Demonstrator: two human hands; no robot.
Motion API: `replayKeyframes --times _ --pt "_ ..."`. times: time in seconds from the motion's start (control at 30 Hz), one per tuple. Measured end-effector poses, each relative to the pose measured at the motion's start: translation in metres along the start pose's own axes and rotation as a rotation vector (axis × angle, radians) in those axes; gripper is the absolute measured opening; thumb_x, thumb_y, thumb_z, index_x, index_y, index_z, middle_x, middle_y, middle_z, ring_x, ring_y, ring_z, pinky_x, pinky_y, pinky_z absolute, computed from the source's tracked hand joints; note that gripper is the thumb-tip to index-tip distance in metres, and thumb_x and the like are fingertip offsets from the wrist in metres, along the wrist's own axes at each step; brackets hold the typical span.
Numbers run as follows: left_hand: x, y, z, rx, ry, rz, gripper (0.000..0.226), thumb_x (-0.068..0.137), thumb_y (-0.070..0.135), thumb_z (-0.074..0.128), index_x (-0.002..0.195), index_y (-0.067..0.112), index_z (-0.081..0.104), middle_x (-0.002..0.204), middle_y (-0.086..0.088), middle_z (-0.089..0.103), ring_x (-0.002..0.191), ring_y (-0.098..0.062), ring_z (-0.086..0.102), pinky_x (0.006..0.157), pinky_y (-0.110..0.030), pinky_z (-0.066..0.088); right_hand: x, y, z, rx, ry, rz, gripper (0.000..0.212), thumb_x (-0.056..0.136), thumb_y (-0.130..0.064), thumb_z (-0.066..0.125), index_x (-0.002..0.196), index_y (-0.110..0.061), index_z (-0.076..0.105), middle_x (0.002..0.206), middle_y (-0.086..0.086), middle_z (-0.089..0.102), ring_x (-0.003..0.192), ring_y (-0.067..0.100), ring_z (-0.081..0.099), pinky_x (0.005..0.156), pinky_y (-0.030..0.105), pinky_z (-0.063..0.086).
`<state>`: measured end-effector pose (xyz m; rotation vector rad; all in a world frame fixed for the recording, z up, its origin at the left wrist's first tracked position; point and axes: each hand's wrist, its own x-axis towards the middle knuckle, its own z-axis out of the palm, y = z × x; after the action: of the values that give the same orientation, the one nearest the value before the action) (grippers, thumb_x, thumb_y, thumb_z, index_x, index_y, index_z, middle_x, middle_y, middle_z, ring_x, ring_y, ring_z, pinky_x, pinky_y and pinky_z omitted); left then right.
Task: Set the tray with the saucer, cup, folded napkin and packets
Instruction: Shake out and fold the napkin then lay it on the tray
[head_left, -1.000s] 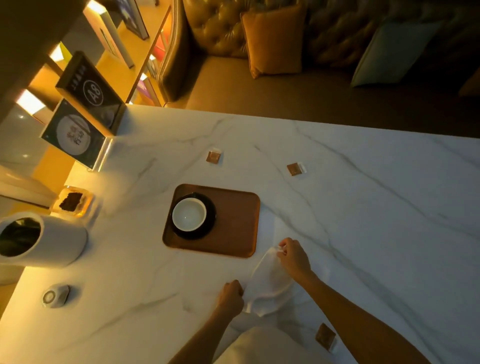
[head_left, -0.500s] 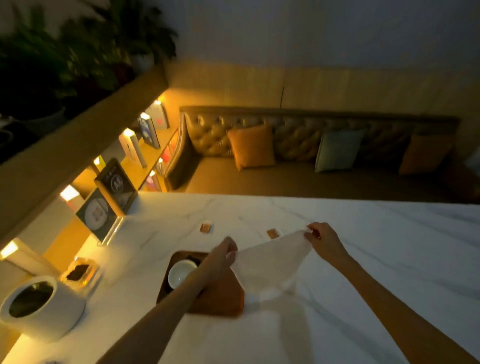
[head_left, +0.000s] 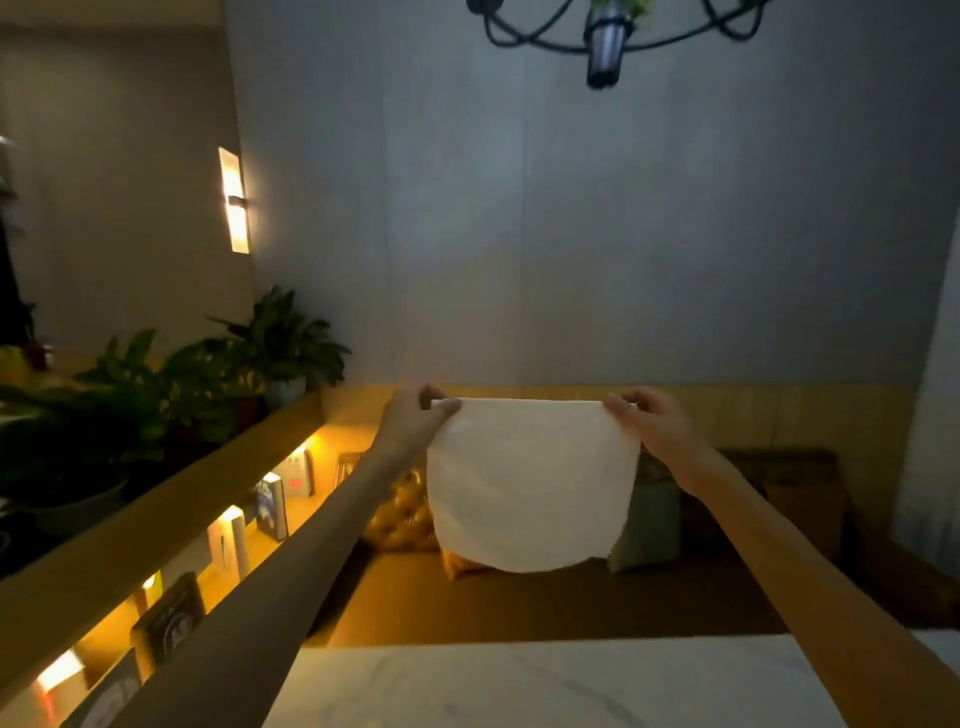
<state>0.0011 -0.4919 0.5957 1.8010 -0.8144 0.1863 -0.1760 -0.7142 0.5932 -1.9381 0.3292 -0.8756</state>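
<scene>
A white napkin (head_left: 527, 483) hangs spread out flat in the air in front of me, well above the table. My left hand (head_left: 415, 418) pinches its top left corner and my right hand (head_left: 649, 421) pinches its top right corner. Both arms are stretched forward. The tray, saucer, cup and packets are out of view below the frame.
The far edge of the white marble table (head_left: 545, 680) shows at the bottom. Beyond it is a brown sofa (head_left: 545, 603) with cushions. A lit shelf with books (head_left: 270, 506) runs along the left, with potted plants (head_left: 218, 374) above it. A lamp (head_left: 605, 39) hangs overhead.
Both hands have lifted the napkin from just above the table up to eye level and pulled it open. The view has tilted up, so the tray and cup have dropped out of sight.
</scene>
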Motion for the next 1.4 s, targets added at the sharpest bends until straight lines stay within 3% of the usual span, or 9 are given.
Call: replayKeyframes --times 0.13,0.3,0.4,0.67,0.8,0.93,1.03,1.2,1.4 --pt "0.013 0.025 -0.010 -0.096 -0.023 -0.028 0.025 0.086 0.031 0.069 0.103 0.015 0.060 0.103 -0.006 0.060 0.095 -0.020 0.060 0.081 -0.035 0.057 -0.002 -0.029 -0.027 0.128 -0.061 -0.073 0.014 0.093 -0.027 0.055 0.105 -0.024 0.062 0.098 0.001 0.062 0.082 0.020 0.063 0.066 0.034 0.057" --pt "0.008 0.035 -0.017 -0.544 -0.164 -0.174 0.041 0.085 0.019 0.070 0.119 0.007 0.050 0.116 -0.012 0.057 0.099 -0.022 0.062 0.060 -0.021 0.058 -0.012 -0.039 -0.053 0.410 -0.148 -0.034 0.019 0.094 -0.013 0.048 0.099 -0.017 0.067 0.094 0.008 0.061 0.080 0.026 0.059 0.069 0.037 0.051" --pt "-0.002 0.039 -0.009 -0.511 -0.091 -0.134 0.038 0.086 0.017 0.069 0.118 0.005 0.052 0.119 -0.014 0.058 0.104 -0.027 0.063 0.074 -0.031 0.059 -0.016 -0.035 -0.061 0.411 -0.251 -0.065 0.029 0.093 -0.001 0.047 0.112 -0.012 0.066 0.110 0.010 0.066 0.096 0.029 0.067 0.077 0.036 0.060" --pt "-0.033 0.076 0.038 -0.398 0.000 0.009 0.016 0.086 0.022 0.069 0.096 0.018 0.058 0.107 -0.007 0.064 0.099 -0.022 0.063 0.084 -0.039 0.059 -0.018 -0.046 -0.026 -0.311 -0.350 -0.391 0.023 0.088 -0.015 0.060 0.106 -0.029 0.065 0.102 -0.014 0.068 0.097 0.002 0.066 0.080 0.018 0.056" --pt "-0.037 0.077 0.049 -0.316 0.038 0.066 0.014 0.087 0.023 0.068 0.096 0.020 0.057 0.100 -0.003 0.064 0.094 -0.017 0.062 0.080 -0.033 0.057 -0.014 -0.048 -0.017 -0.472 -0.141 -0.498 0.009 0.088 -0.026 0.062 0.090 -0.034 0.059 0.086 -0.024 0.057 0.078 -0.011 0.060 0.062 0.001 0.047" --pt "-0.032 0.068 0.038 -0.330 0.171 -0.066 0.028 0.088 0.019 0.067 0.113 0.011 0.055 0.108 -0.007 0.060 0.096 -0.020 0.060 0.078 -0.033 0.057 -0.009 -0.054 -0.040 -0.108 -0.119 -0.396 0.008 0.093 -0.019 0.054 0.094 -0.016 0.061 0.086 -0.003 0.062 0.076 -0.001 0.064 0.064 0.015 0.054" --pt "-0.036 0.066 0.032 -0.343 0.204 -0.106 0.028 0.089 0.020 0.065 0.113 0.013 0.053 0.108 -0.006 0.058 0.087 -0.013 0.057 0.066 -0.022 0.047 -0.019 -0.058 -0.047 0.235 -0.223 -0.278 0.015 0.094 -0.013 0.049 0.089 -0.011 0.062 0.076 0.002 0.064 0.066 0.011 0.064 0.063 0.023 0.055" --pt "-0.058 0.086 0.041 -0.222 0.070 0.163 0.010 0.092 0.017 0.060 0.100 0.018 0.054 0.102 -0.002 0.057 0.090 -0.015 0.059 0.067 -0.024 0.052 -0.037 -0.068 -0.022 -0.195 -0.371 -0.449 0.020 0.085 -0.044 0.057 0.088 -0.026 0.066 0.079 -0.007 0.067 0.068 0.006 0.065 0.060 0.016 0.053" --pt "-0.074 0.096 0.036 -0.213 -0.023 0.269 0.022 0.096 0.006 0.050 0.085 0.018 0.066 0.104 -0.001 0.059 0.087 -0.010 0.058 0.066 -0.017 0.052 -0.049 -0.075 -0.031 0.332 -0.387 -0.294 0.013 0.083 -0.036 0.059 0.090 -0.026 0.065 0.086 -0.004 0.061 0.074 0.014 0.061 0.062 0.024 0.056"
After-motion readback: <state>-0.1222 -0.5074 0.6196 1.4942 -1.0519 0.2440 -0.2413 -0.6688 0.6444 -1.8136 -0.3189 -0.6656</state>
